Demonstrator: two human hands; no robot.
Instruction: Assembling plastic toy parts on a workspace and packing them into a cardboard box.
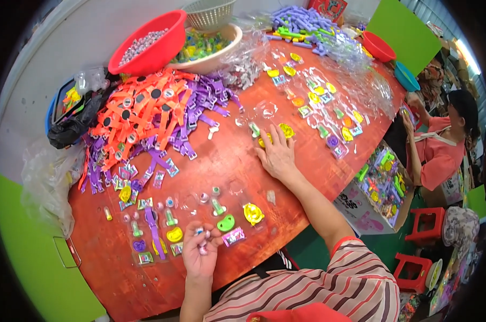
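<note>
My left hand (pixel 200 252) is curled, palm up, around several small white balls (pixel 203 248) with coloured spots, near the table's front edge. My right hand (pixel 278 153) reaches farther out, fingers spread and pointing down. Its fingertips touch a yellow plastic piece (pixel 265 140) in a clear blister tray; another yellow piece (pixel 286 130) and a small green-capped tube (pixel 254 129) lie beside it. Around my left hand are clear trays holding a green pacifier (pixel 226 222), a yellow round piece (pixel 253 214), a wrapped pink sweet (pixel 234 236) and a purple toy watch (pixel 155 232).
Orange and purple watch straps (pixel 146 112) lie heaped at the left, below a red basin (pixel 149 43) of balls. More filled trays (pixel 329 102) and loose clear plastic (pixel 355 70) lie at the far right. A co-worker (pixel 441 139) sits beyond a toy-filled carton (pixel 380 188).
</note>
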